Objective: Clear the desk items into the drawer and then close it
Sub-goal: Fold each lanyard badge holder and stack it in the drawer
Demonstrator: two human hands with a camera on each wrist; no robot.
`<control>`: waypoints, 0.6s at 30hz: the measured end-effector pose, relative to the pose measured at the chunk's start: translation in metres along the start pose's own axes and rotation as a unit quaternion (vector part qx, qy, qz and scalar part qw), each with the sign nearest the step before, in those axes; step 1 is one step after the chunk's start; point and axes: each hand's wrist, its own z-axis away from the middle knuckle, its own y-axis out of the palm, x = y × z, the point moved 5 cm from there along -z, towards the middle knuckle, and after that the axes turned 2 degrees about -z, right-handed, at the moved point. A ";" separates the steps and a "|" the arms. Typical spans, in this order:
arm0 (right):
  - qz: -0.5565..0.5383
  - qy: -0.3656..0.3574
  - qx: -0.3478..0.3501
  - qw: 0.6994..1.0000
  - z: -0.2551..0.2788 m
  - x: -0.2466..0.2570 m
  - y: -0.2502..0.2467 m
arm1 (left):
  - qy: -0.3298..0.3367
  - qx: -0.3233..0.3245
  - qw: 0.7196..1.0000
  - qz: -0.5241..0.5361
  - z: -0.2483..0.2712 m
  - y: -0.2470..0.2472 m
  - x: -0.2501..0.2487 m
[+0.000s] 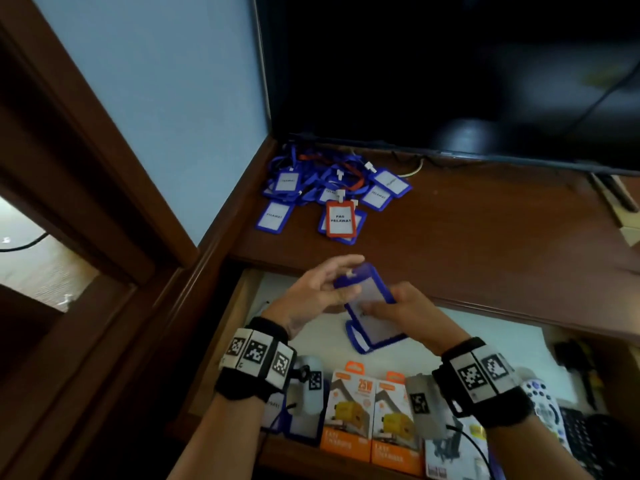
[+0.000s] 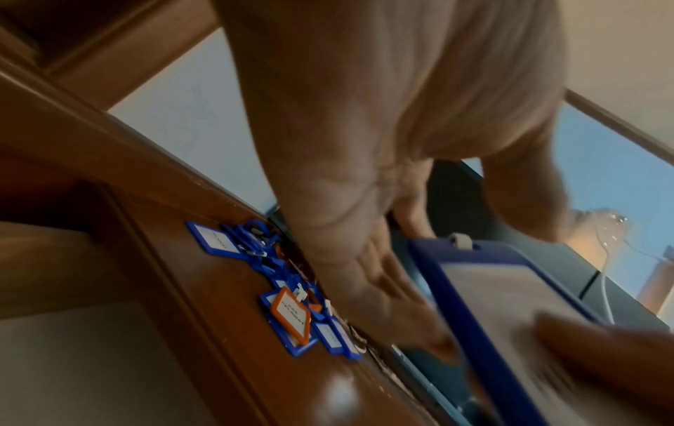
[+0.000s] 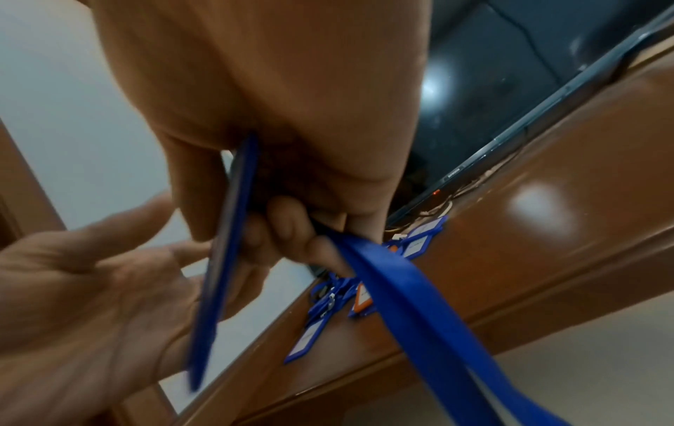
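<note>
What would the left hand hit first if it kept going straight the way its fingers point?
Probably the blue badge holder that the right hand grips over the open drawer; the left hand already reaches its top edge, though contact is unclear.

Blue-framed badge holder [image 1: 367, 299] with pale insert, centre frame. Orange-framed badge [image 1: 340, 218] amid blue ones [image 1: 275, 216], upper middle. Reddish-brown bench [image 1: 485, 230]. Orange-and-white charger boxes [image 1: 349, 410], bottom. Black-and-white checkered wristbands [image 1: 256, 355].
</note>
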 end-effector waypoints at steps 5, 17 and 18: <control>0.109 0.028 0.105 0.988 0.006 -0.009 0.008 | -0.042 0.104 0.994 0.003 0.009 0.001 0.005; -0.040 -0.009 0.092 0.995 0.007 -0.011 0.008 | -0.064 0.107 0.990 0.059 0.016 -0.012 0.027; -0.054 -0.005 0.079 0.995 0.006 -0.014 0.007 | -0.064 0.069 0.995 0.030 0.013 -0.015 0.028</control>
